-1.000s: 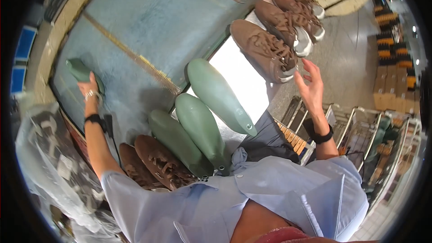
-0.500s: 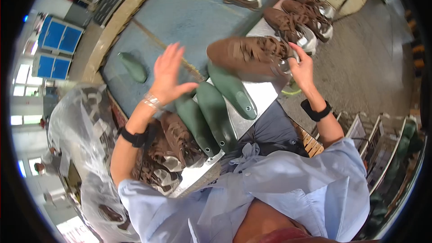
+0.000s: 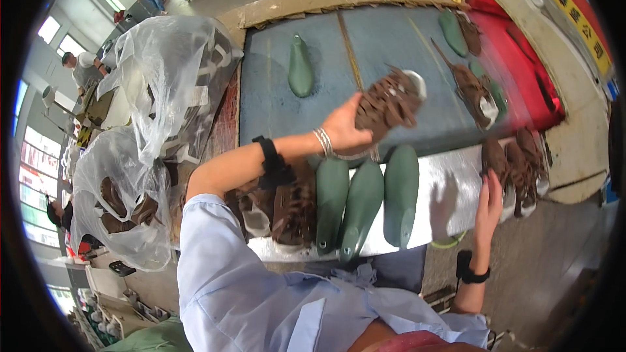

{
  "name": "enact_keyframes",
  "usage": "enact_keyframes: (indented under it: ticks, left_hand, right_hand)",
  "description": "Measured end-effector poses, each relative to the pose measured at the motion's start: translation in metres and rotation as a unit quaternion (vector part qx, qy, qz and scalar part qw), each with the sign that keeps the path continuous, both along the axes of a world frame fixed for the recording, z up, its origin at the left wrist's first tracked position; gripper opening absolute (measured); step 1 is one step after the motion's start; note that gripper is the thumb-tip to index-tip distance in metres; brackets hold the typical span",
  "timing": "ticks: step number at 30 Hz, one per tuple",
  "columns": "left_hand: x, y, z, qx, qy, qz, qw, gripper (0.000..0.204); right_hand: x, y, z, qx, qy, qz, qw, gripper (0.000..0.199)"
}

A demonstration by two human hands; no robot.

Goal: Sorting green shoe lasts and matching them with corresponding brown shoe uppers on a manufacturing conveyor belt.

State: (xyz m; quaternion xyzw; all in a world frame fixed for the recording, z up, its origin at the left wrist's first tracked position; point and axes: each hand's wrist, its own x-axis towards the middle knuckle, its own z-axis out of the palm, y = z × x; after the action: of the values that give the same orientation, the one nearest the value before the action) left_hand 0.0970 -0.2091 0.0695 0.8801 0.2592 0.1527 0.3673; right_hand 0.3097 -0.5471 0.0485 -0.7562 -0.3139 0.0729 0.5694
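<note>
My left hand (image 3: 345, 127) grips a brown lace-up shoe upper (image 3: 394, 101) by its toe end, raised over the near edge of the grey-blue belt (image 3: 372, 32). Its pale heel opening points away to the right. Below it, three green shoe lasts (image 3: 401, 189) lie side by side on a shiny metal ledge (image 3: 430, 215). My right hand (image 3: 489, 202) is empty, fingers extended, at the ledge's right end. Its fingertips reach the closest of several brown shoe uppers (image 3: 515, 163) grouped there; whether they touch it, I cannot tell.
More brown uppers (image 3: 293, 215) sit left of the lasts. On the belt lie a lone green last (image 3: 301, 68) and, farther right, brown uppers (image 3: 473, 91) beside green lasts. Red cloth (image 3: 521, 85) covers the belt's right end. Clear plastic bags (image 3: 163, 78) bulge at left.
The brown upper has passed from my right hand to my left, which was open before. My right hand has let go and is by the uppers at right. The view has turned.
</note>
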Motion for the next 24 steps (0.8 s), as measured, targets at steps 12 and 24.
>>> enact_keyframes:
  ticks: [12, 24]
  left_hand:
    - [0.121, 0.234, -0.189, 0.239, 0.046, 0.491, 0.836, 0.084]
    - [0.005, 0.137, -0.093, 0.146, 0.201, 0.160, 0.955, 0.051]
  right_hand:
    - [-0.050, -0.005, -0.126, -0.225, -0.249, -0.116, 0.935, 0.024]
    - [-0.050, -0.012, -0.127, -0.216, -0.279, -0.114, 0.929, 0.035]
